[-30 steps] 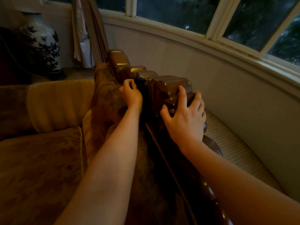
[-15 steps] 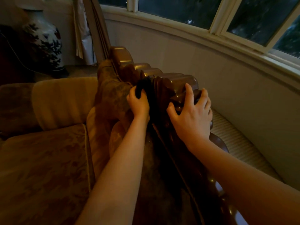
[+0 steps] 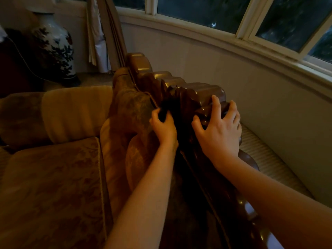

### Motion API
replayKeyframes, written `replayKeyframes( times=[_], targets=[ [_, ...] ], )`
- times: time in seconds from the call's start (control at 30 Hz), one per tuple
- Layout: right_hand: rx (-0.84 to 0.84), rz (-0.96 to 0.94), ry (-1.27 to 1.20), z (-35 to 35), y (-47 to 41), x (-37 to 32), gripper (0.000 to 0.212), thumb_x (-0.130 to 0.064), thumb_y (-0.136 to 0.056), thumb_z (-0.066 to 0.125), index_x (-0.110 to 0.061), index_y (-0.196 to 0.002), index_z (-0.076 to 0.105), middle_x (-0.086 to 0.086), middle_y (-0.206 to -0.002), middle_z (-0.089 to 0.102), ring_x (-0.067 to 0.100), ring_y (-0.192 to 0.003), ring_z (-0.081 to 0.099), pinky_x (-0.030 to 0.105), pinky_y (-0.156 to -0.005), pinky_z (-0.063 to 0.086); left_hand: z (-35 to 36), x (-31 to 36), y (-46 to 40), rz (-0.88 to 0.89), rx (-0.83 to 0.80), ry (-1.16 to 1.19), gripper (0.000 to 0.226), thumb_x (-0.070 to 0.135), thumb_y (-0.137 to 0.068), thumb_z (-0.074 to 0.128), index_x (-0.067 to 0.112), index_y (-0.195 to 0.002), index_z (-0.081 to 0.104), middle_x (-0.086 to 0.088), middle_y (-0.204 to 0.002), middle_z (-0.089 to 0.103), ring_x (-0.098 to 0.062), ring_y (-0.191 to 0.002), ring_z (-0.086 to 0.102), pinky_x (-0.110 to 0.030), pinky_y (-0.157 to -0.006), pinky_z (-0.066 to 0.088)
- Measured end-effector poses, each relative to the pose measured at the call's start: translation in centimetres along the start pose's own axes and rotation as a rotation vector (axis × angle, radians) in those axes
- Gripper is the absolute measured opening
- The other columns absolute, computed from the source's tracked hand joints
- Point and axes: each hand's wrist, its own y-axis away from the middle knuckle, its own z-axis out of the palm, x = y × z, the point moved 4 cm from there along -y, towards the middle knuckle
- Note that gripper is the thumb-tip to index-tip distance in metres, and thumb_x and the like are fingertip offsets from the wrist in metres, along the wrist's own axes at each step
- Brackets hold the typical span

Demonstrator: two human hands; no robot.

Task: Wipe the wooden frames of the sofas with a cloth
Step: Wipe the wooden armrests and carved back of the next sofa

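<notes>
Far left: a white porcelain vase with dark blue flowers (image 3: 53,45) stands on the floor; nearer, the gold patterned sofa seat cushion (image 3: 48,186). Centre: my left hand (image 3: 164,127) has its fingers curled around a dark bunched cloth (image 3: 166,106), pressing it against the inner face of the carved, glossy brown wooden sofa frame (image 3: 197,92). The frame's long axis runs from lower right away toward upper left; the unwiped crest appears to lie beyond the cloth, up-left. Right: my right hand (image 3: 220,132) spreads wide, fingers draped over the scalloped top, bracing. The left hand is the nearer one to the cloth.
</notes>
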Motion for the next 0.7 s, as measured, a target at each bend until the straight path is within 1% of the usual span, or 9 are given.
replayKeyframes(
  times=[0.07, 0.1, 0.2, 0.23, 0.3, 0.33, 0.47, 0.57, 0.7],
  targets=[
    [0.005, 0.001, 0.006, 0.0, 0.0, 0.0, 0.069, -0.057, -0.089, 0.039, -0.031, -0.147, 0.012, 0.016, -0.154, 0.006, 0.035, -0.141, 0.01, 0.051, -0.111, 0.018, 0.8, 0.2, -2.8, -0.037, 0.003, 0.001, 0.015, 0.004, -0.088, 0.058, 0.011, -0.102, 0.058, -0.022, -0.115, 0.057, -0.021, -0.09, 0.058, -0.026, -0.07, 0.052],
    [0.006, 0.0, 0.012, 0.1, 0.0, 0.0, 0.069, -0.058, -0.089, 0.039, -0.031, -0.147, 0.012, 0.016, -0.154, 0.007, 0.035, -0.141, 0.011, 0.051, -0.111, 0.019, 0.8, 0.2, -3.1, -0.038, -0.013, -0.019, 0.014, 0.006, -0.088, 0.058, 0.014, -0.1, 0.057, -0.021, -0.115, 0.057, -0.021, -0.09, 0.059, -0.021, -0.067, 0.05],
    [0.007, -0.005, 0.016, 0.1, -0.1, 0.1, 0.07, -0.059, -0.089, 0.039, -0.032, -0.147, 0.011, 0.016, -0.154, 0.007, 0.035, -0.14, 0.011, 0.051, -0.111, 0.018, -0.7, 0.0, 1.5, -0.012, -0.082, -0.054, 0.017, 0.01, -0.087, 0.061, 0.016, -0.103, 0.057, -0.016, -0.115, 0.056, -0.023, -0.099, 0.059, -0.033, -0.084, 0.052],
    [0.003, -0.003, 0.011, 0.1, -0.1, 0.1, 0.07, -0.059, -0.088, 0.039, -0.032, -0.147, 0.011, 0.016, -0.154, 0.006, 0.035, -0.141, 0.01, 0.051, -0.111, 0.018, -1.4, -0.4, 4.3, -0.002, -0.121, -0.07, 0.019, 0.01, -0.087, 0.061, 0.015, -0.105, 0.057, -0.012, -0.115, 0.055, -0.019, -0.101, 0.058, -0.032, -0.088, 0.051],
    [-0.004, -0.003, 0.004, 0.1, 0.0, 0.1, 0.07, -0.059, -0.088, 0.039, -0.033, -0.147, 0.009, 0.015, -0.154, 0.005, 0.034, -0.141, 0.009, 0.051, -0.111, 0.017, -3.0, -0.2, 9.4, 0.018, -0.171, -0.088, 0.022, 0.011, -0.089, 0.062, 0.017, -0.109, 0.055, 0.0, -0.114, 0.049, -0.006, -0.101, 0.053, -0.015, -0.085, 0.048],
    [-0.005, -0.005, 0.002, 0.1, 0.0, 0.1, 0.07, -0.06, -0.089, 0.038, -0.033, -0.147, 0.009, 0.015, -0.155, 0.005, 0.034, -0.141, 0.009, 0.051, -0.112, 0.017, -3.1, 0.0, 10.4, 0.017, -0.178, -0.085, 0.024, 0.013, -0.089, 0.061, 0.018, -0.112, 0.054, 0.002, -0.115, 0.046, -0.004, -0.102, 0.052, -0.013, -0.084, 0.048],
    [-0.005, -0.001, 0.007, 0.1, 0.0, 0.1, 0.071, -0.06, -0.088, 0.038, -0.033, -0.147, 0.008, 0.015, -0.155, 0.004, 0.034, -0.141, 0.009, 0.05, -0.112, 0.017, -0.2, 0.3, 4.3, -0.027, -0.058, -0.147, 0.04, 0.0, -0.088, 0.055, 0.01, -0.127, 0.05, -0.015, -0.126, 0.04, -0.028, -0.115, 0.048, -0.039, -0.099, 0.044],
    [-0.007, 0.0, 0.026, 0.1, -0.1, 0.1, 0.071, -0.059, -0.089, 0.037, -0.032, -0.147, 0.008, 0.016, -0.154, 0.004, 0.034, -0.141, 0.009, 0.05, -0.112, 0.018, 1.8, 0.3, -2.4, -0.054, -0.003, -0.269, 0.04, -0.002, -0.087, 0.05, 0.008, -0.126, 0.052, -0.018, -0.127, 0.044, -0.03, -0.114, 0.048, -0.033, -0.097, 0.04],
    [-0.001, -0.006, 0.025, 0.1, -0.1, 0.2, 0.07, -0.059, -0.089, 0.037, -0.031, -0.148, 0.009, 0.017, -0.154, 0.006, 0.035, -0.141, 0.011, 0.05, -0.111, 0.019, 2.1, -1.5, -6.3, -0.149, -0.071, -0.29, 0.043, -0.004, -0.086, 0.044, 0.01, -0.127, 0.052, -0.016, -0.123, 0.056, -0.034, -0.115, 0.053, -0.044, -0.098, 0.044]
  ],
)
